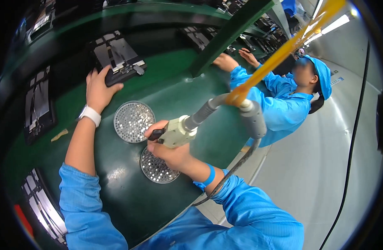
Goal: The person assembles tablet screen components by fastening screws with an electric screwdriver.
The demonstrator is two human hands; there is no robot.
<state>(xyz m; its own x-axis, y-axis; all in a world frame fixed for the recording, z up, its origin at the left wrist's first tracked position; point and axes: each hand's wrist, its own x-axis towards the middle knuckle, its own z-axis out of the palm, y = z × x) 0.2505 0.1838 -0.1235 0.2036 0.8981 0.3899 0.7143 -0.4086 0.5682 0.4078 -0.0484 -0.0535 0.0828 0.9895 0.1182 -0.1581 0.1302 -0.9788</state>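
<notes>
My left hand (100,89), with a white watch band at the wrist, has its thumb and fingers spread at the near corner of a flat black electronic device (116,52). Silver panels and small boards show on that device. In my right hand (174,156) is a pale electric screwdriver (178,131) with a black lever, its grey hose running up to a yellow strap (279,54). The screwdriver's tip is hidden. Behind my right hand lies a round screw tray (154,168), partly covered; a second round screw tray (134,121) sits farther away, left of the screwdriver.
More black devices lie at the left (38,104), lower left (43,206) and far side (197,38) of the green bench (129,208). A green post (229,39) rises beyond. On the right, a co-worker in blue (283,104) reaches across the bench. A grey cable (241,162) hangs near my right forearm.
</notes>
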